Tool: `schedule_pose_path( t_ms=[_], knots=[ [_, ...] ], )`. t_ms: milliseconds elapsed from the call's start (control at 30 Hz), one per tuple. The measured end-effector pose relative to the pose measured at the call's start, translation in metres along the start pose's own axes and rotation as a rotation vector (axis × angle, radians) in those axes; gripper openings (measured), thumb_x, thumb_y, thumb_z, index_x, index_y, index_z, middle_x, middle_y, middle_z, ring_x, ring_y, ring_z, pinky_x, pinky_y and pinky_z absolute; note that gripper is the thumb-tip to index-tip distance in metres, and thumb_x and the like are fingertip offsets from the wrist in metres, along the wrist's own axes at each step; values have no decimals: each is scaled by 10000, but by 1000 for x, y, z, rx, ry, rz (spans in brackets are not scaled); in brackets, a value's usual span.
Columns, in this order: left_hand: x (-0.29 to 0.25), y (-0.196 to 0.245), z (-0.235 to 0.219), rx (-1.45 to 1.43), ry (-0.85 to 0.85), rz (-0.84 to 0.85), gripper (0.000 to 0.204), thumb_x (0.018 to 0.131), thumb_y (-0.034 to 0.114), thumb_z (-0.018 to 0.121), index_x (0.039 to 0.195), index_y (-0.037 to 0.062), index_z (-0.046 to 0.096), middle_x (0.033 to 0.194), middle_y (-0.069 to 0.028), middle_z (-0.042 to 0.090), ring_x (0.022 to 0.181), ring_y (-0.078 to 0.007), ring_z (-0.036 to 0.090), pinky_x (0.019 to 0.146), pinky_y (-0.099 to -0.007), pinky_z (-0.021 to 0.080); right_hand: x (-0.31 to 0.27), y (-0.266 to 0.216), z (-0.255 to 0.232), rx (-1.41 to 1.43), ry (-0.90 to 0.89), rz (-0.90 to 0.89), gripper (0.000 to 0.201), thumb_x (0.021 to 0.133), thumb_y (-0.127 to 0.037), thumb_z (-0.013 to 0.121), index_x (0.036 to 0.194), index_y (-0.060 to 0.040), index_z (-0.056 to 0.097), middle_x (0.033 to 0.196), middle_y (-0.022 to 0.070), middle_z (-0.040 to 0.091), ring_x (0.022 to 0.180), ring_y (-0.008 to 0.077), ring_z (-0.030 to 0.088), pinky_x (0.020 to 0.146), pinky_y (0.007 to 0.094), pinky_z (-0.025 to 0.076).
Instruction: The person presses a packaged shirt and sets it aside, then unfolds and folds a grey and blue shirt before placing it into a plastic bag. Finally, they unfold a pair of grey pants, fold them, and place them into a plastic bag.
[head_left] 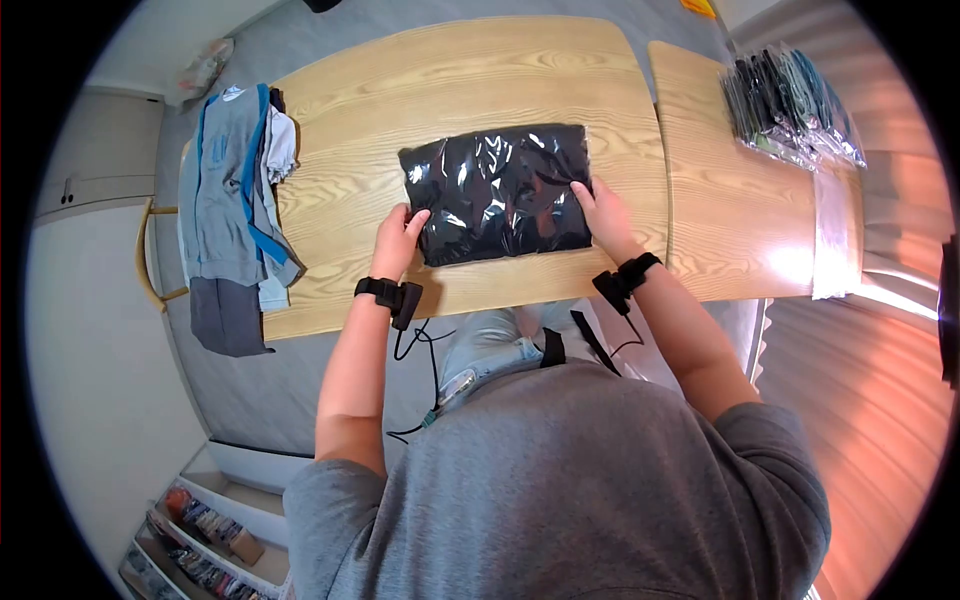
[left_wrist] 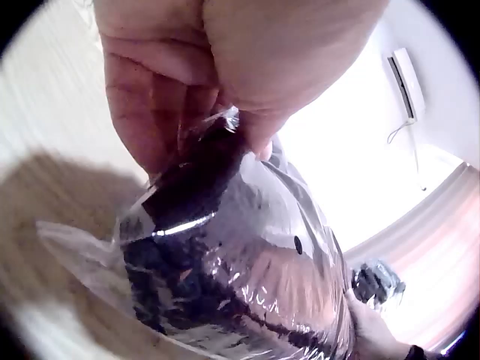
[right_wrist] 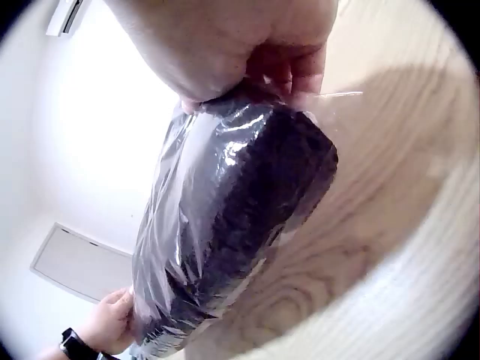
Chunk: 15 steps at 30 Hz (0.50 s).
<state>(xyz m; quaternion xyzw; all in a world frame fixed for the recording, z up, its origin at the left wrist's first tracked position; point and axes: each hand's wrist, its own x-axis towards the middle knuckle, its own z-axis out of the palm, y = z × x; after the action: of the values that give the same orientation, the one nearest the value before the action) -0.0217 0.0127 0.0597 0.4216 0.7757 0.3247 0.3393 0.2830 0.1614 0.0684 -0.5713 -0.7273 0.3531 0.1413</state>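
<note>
A dark folded fabric item in a clear plastic bag [head_left: 500,195] is held between both hands over the wooden table [head_left: 350,100]. The left hand [head_left: 398,240] grips its left edge, thumb on top and fingers curled beneath. At the right edge the right hand [head_left: 606,216] pinches the bag the same way. In the left wrist view, the left hand [left_wrist: 217,67] holds the bag's end [left_wrist: 240,255], with a loose plastic flap sticking out. The right wrist view has the right hand [right_wrist: 240,45] on the other end of the shiny bag [right_wrist: 217,202].
Grey and blue clothes [head_left: 228,190] lie stacked at the table's left end. On the side table [head_left: 720,220] at the right stand several bagged garments [head_left: 790,105], with flat clear plastic bags [head_left: 832,235] nearer the front. A chair [head_left: 150,255] is at the left.
</note>
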Motion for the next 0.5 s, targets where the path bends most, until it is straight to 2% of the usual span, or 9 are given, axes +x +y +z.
schedule_pose_path(
  t_ms=[67, 100, 133, 167, 233, 333, 400, 433, 500],
  knots=[
    [-4, -15, 18, 27, -10, -49, 358, 868, 300, 626, 863, -51, 553, 783, -235, 617, 718, -388, 579, 648, -404, 456, -3, 11, 12, 29, -19, 76, 411, 912, -400, 532, 935, 11, 536, 820, 247, 613, 769, 402, 595, 671, 434, 458],
    [-6, -24, 27, 28, -16, -56, 358, 868, 300, 626, 863, -51, 553, 783, -235, 617, 718, -388, 579, 648, -404, 456, -4, 18, 20, 63, -36, 148, 415, 915, -401, 528, 913, 14, 532, 812, 247, 612, 762, 392, 598, 665, 429, 457],
    [-9, -30, 35, 88, 35, -60, 369, 869, 313, 622, 864, -49, 555, 790, -241, 618, 736, -397, 584, 659, -417, 458, -3, 23, 29, 157, -50, 231, 420, 895, -377, 574, 1030, 19, 528, 896, 231, 625, 830, 364, 604, 743, 389, 466],
    [-10, -35, 41, 149, 89, -61, 380, 869, 327, 618, 865, -48, 556, 797, -246, 619, 754, -407, 589, 670, -429, 460, -7, 31, 34, 159, -52, 235, 420, 895, -377, 574, 1030, 19, 528, 896, 231, 625, 830, 364, 604, 743, 389, 466],
    [-12, -29, 41, 145, 106, -57, 409, 864, 353, 618, 864, -51, 559, 780, -251, 619, 760, -427, 589, 674, -459, 455, -20, 31, 36, 502, -6, -79, 532, 855, -325, 646, 1201, 33, 458, 1071, 224, 598, 980, 353, 576, 857, 356, 446],
    [-20, -16, 36, 178, 94, -158, 356, 894, 317, 584, 934, -36, 575, 873, -218, 632, 781, -373, 597, 685, -407, 462, -31, 38, 42, 234, 149, -60, 599, 823, -287, 676, 1257, 38, 422, 1157, 231, 551, 1062, 355, 533, 911, 378, 421],
    [-25, -4, 28, 182, 325, -21, 286, 914, 223, 530, 1041, -31, 559, 1051, -219, 601, 939, -364, 573, 810, -410, 450, -40, 24, 33, 41, 281, -127, 568, 808, -257, 672, 1261, 12, 458, 1218, 207, 522, 1107, 346, 507, 947, 399, 400],
    [-24, 8, 24, 182, 323, -19, 286, 914, 223, 530, 1041, -31, 559, 1051, -219, 601, 939, -364, 573, 810, -410, 450, -40, 9, 27, 42, 283, -126, 568, 808, -257, 672, 1261, 12, 458, 1218, 207, 522, 1107, 346, 507, 947, 399, 400],
    [-23, 33, 25, 311, 240, 392, 281, 878, 116, 513, 1120, -27, 523, 1204, -224, 523, 1094, -375, 501, 934, -431, 403, -41, -15, 23, -175, 92, -498, 503, 816, -243, 649, 1242, -21, 499, 1240, 165, 515, 1115, 322, 504, 944, 380, 399]
  ],
)
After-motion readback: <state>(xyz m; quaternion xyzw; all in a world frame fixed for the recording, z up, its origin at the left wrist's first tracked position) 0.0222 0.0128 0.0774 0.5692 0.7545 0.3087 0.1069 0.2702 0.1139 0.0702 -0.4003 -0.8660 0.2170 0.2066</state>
